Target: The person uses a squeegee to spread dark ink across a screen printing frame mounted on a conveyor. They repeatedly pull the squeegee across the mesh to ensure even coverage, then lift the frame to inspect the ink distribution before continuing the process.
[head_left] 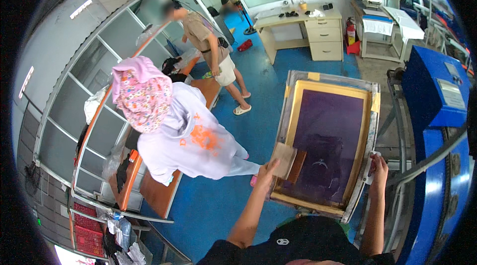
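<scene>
A screen-printing frame (373,116) with a dark purple mesh (330,116) and yellowish taped borders is held tilted in front of my body. My left hand (269,171) is closed round a wooden squeegee (285,160) at the frame's left side. The squeegee's brown edge lies over the lower left part of the mesh. My right hand (379,166) is closed at the lower right edge of the frame, beside a small white piece (369,166); which of the two its fingers grip is partly hidden. A pale mark shows on the mesh.
At my left stands a person in a white hoodie (189,136); farther back another in a brown shirt (201,34) walks near orange-edged shelving (131,178). A beige desk (325,24) and red fire extinguisher (351,34) stand ahead. A blue machine (432,96) and metal rails flank my right.
</scene>
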Motion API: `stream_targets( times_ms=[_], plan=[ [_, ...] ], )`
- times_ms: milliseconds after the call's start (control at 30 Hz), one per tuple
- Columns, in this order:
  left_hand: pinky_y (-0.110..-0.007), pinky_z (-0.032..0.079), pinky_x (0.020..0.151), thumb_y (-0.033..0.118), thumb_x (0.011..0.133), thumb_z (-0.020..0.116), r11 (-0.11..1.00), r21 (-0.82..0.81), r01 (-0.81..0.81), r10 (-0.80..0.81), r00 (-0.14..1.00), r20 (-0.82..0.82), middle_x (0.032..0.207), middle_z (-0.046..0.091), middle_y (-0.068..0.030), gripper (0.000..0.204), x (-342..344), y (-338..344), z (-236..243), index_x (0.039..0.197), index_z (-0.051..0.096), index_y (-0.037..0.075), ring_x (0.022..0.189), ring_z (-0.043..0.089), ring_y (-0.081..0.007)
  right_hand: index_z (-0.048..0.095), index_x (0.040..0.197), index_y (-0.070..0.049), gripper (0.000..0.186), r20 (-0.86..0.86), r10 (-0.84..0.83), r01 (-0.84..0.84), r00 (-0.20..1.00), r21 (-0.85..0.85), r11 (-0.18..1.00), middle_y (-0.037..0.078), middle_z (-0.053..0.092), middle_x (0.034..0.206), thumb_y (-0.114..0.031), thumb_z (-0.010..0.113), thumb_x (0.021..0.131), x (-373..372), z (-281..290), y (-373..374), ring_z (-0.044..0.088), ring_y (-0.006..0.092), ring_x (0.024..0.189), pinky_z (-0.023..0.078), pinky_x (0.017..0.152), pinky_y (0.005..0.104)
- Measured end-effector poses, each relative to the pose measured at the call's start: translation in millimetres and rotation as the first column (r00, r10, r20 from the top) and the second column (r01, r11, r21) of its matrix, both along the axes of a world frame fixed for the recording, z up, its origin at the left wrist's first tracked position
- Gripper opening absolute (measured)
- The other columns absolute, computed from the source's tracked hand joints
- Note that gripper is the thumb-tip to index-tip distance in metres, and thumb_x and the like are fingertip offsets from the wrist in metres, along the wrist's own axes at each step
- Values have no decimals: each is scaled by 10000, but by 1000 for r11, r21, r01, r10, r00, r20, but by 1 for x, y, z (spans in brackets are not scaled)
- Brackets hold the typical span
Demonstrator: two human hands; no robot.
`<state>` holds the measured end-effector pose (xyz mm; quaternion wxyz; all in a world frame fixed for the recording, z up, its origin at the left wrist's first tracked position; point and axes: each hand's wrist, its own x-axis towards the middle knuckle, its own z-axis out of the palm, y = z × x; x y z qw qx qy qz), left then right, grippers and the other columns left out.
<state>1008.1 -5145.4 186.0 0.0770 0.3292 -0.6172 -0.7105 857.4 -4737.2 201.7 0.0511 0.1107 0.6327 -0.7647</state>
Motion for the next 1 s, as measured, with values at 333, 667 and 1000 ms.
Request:
stream_targets(
  times_ms=[333, 667, 1000],
  plan=[
    [-325, 474, 972, 433, 931, 740, 999, -15, -37, 36, 999, -26, 1204, 697, -119, 591, -203, -8, 40, 1257, 665, -55, 1100, 640, -179, 737, 1053, -45, 334, -49, -28, 29, 998, 10, 1000, -96, 450, 713, -346, 593, 1056, -203, 22, -28, 336, 26, 623, 260, 581, 232],
    [-312, 487, 876, 410, 901, 784, 996, 34, -86, 89, 990, -105, 1099, 700, -51, 492, -301, -53, 72, 1149, 699, -6, 984, 634, -145, 775, 1029, -77, 278, -108, 27, 2, 994, 257, 966, -83, 509, 720, -298, 608, 1028, -371, 19, -91, 389, 27, 639, 310, 566, 234],
    [-354, 502, 909, 396, 956, 718, 998, 33, -60, 64, 991, -113, 1153, 680, -91, 505, -507, -73, 100, 1218, 657, -31, 1035, 641, -190, 762, 982, -66, 276, -200, 10, 54, 980, 311, 949, -45, 636, 837, -292, 608, 1021, -556, 54, -113, 506, 67, 759, 409, 706, 252]
  ],
)
